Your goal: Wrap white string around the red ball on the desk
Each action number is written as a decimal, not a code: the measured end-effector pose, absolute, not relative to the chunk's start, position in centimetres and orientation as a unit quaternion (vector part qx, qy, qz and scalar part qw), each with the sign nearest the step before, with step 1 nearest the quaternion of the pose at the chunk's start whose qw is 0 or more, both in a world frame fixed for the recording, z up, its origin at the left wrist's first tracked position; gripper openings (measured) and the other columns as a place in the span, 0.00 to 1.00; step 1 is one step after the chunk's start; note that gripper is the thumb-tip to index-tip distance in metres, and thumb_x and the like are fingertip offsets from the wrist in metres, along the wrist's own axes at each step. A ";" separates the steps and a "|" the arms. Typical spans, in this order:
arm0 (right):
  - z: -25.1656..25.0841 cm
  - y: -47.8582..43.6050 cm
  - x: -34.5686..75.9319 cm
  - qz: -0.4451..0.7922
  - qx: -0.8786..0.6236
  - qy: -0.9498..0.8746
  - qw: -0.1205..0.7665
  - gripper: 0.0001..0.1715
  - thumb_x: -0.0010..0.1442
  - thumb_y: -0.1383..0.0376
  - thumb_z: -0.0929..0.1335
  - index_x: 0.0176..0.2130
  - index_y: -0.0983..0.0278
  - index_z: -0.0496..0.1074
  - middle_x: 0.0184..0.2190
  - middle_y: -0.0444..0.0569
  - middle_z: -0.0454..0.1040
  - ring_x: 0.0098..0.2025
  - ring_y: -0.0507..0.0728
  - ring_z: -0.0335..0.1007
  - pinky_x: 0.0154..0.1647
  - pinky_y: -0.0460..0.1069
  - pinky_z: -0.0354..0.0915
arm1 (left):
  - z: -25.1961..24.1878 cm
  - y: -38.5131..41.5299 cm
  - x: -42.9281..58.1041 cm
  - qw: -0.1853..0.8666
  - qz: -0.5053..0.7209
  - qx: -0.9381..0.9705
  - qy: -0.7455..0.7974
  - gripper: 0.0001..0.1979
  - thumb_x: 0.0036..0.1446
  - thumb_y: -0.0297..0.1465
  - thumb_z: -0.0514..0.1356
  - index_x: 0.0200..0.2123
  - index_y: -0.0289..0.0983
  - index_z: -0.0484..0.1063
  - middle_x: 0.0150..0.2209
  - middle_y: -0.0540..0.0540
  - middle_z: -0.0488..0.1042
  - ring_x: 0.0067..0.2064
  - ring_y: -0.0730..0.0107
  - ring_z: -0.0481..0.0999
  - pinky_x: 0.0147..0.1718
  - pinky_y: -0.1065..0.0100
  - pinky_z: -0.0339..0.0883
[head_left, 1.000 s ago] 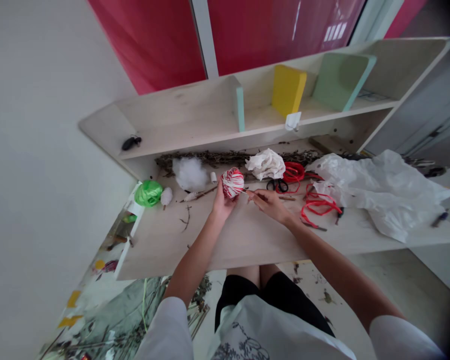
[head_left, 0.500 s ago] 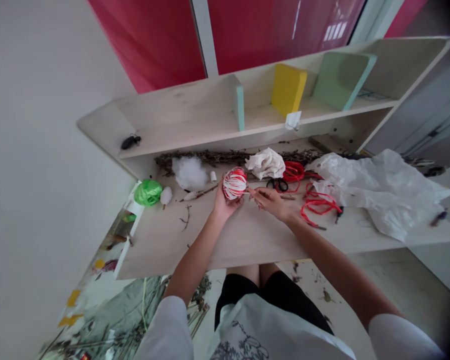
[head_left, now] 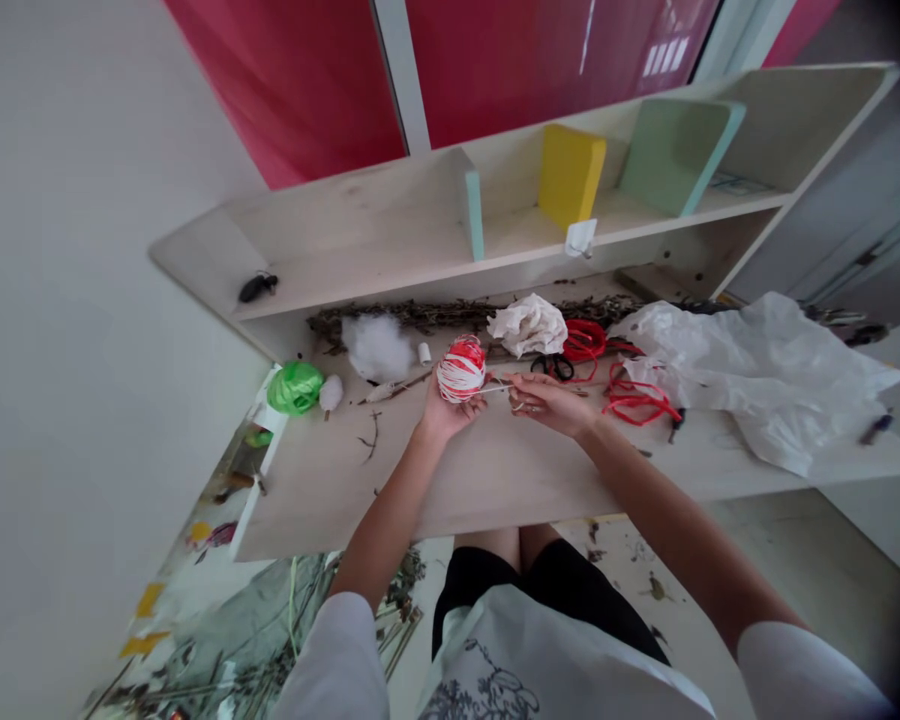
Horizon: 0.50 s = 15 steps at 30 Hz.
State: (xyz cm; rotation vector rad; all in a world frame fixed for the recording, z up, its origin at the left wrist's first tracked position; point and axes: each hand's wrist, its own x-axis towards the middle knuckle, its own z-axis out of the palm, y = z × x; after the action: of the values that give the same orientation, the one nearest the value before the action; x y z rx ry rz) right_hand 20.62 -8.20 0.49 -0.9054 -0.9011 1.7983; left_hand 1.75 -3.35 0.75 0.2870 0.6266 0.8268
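A ball wound with red and white strands [head_left: 462, 368] rests in my left hand [head_left: 442, 414], whose fingers curl around its underside. To its right, my right hand [head_left: 549, 402] pinches a white strand [head_left: 497, 388] that stretches taut from the ball. Behind my right hand lie black-handled scissors [head_left: 553, 370] and a crumpled white wad [head_left: 529, 325]. Red ribbon [head_left: 585, 340] is coiled beside the wad. A white spool [head_left: 424, 352] and a tuft of white stuffing [head_left: 377, 346] sit left of the ball.
A bundle of green plastic strip [head_left: 295, 388] and a small white wrapped piece [head_left: 331, 393] are at the left. A translucent plastic sheet [head_left: 765, 370] covers the right side. Dry twigs [head_left: 420, 317] run along the back, under a shelf [head_left: 360, 265] with coloured dividers.
My right hand has moved slightly right, drawing the white strand longer. The ball has turned in my left hand and now shows more red on top.
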 end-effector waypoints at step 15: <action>1.4 -7.8 21.2 0.765 -0.301 -0.313 0.475 0.23 0.53 0.55 0.75 0.26 0.61 0.59 0.17 0.33 0.41 0.17 0.45 0.30 0.14 0.41 0.37 | 2.1 -3.4 2.4 0.856 0.316 0.222 0.344 0.14 0.58 0.40 0.57 0.34 0.36 0.77 0.31 0.44 0.79 0.36 0.60 0.78 0.38 0.61 0.71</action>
State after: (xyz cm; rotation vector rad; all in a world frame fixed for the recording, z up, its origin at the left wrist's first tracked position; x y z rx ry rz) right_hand 21.23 -7.79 1.38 -0.7370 -0.7653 1.8712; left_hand 2.41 -3.43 2.15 0.4672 0.7231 0.6632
